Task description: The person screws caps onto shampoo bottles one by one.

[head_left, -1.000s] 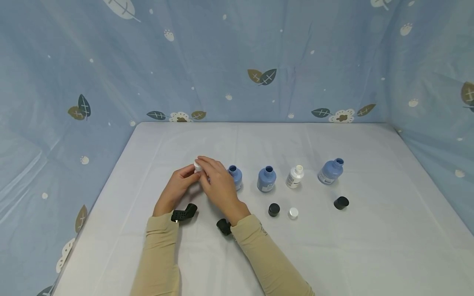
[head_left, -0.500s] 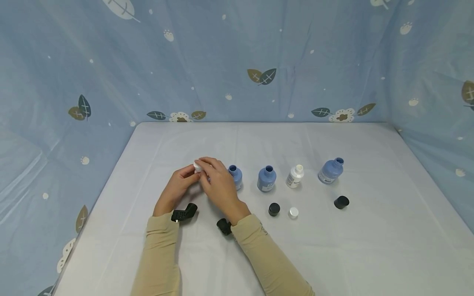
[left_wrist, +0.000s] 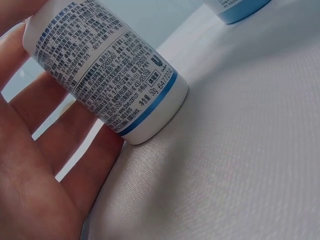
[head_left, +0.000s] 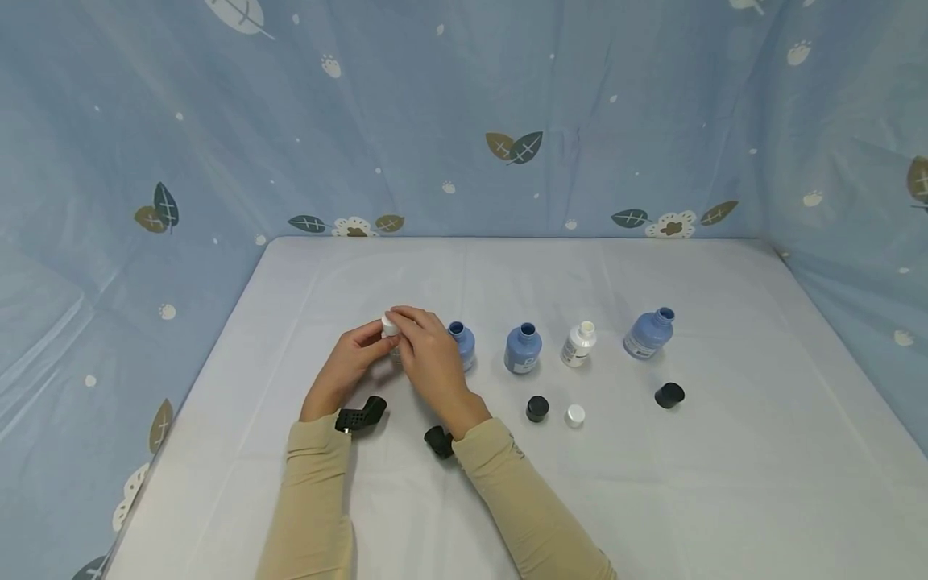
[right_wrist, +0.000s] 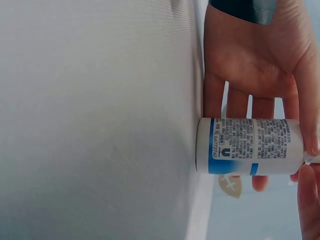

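Observation:
My left hand point(head_left: 341, 372) grips a white bottle point(left_wrist: 107, 75) near its top, thumb and index finger by the neck. The other left fingers lie stretched behind its printed side in both wrist views. The bottle has a blue stripe near the base and stands upright at the tabletop. Above it, my right hand point(head_left: 435, 366) pinches a white cap point(head_left: 390, 325) at the bottle's top. Only a few right fingertips point(right_wrist: 307, 200) show in the right wrist view. In the head view the hands hide most of the bottle.
Right of the hands stand a blue uncapped bottle point(head_left: 462, 346), another blue bottle point(head_left: 523, 350), a white bottle point(head_left: 577, 346) and a third blue bottle point(head_left: 648, 334). Before them lie a black cap point(head_left: 537, 408), a white cap point(head_left: 575, 416) and another black cap point(head_left: 669, 395).
Both hands stay in place at the bottle. The right fingers have shifted slightly at the cap, and a little more of the bottle shows beneath them.

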`<state>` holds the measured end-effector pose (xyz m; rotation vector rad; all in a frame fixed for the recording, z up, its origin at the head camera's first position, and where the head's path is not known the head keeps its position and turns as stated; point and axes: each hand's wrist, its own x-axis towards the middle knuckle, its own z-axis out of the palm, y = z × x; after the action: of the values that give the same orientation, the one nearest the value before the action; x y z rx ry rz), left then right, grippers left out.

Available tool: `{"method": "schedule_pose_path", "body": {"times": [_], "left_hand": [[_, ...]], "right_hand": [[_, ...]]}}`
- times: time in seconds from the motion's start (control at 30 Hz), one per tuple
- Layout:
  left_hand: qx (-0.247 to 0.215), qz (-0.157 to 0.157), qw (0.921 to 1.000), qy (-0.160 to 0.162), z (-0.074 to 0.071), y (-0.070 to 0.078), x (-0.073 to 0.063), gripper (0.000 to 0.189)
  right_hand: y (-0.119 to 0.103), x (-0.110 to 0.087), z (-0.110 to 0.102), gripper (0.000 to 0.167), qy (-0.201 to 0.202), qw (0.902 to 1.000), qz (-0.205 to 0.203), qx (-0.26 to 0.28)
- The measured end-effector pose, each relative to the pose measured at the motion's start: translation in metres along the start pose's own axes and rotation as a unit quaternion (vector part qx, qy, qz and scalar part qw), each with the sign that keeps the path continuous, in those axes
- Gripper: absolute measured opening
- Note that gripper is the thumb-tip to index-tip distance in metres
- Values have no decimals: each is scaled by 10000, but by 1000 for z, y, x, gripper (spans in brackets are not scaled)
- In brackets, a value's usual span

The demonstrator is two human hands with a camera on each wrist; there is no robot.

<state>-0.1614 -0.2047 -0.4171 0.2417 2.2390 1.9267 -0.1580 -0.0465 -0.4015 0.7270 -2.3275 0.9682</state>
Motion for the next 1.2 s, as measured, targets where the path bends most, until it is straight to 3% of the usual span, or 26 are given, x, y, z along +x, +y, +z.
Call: {"method": "schedule_pose_path", "body": {"times": [0.13, 0.43, 0.6, 0.8, 1.0, 1.2], "left_hand": [[-102, -1, 9999, -46, 0, 1, 0, 41], [-240, 156, 9995, -130, -4, -21, 9, 41], [-326, 230, 9987, -307, -3, -12, 4, 38], [-60, 224, 9994, -273, 1, 0, -1, 37], [-206, 307, 9989, -286, 1, 2, -1, 39], [-65, 228, 9995, -188, 1, 2, -1, 38]], "right_hand": [[-1, 1, 1, 28, 130, 9999, 13, -9], [0, 0, 3, 22, 406, 9991, 40, 151], [2, -1, 5, 20, 387, 9991, 130, 107], [1, -1, 4, 20, 365, 9991, 215, 74], [1, -1, 5, 21, 394, 9989, 204, 116], [2, 0, 4, 22, 363, 9990, 164, 189]]}}
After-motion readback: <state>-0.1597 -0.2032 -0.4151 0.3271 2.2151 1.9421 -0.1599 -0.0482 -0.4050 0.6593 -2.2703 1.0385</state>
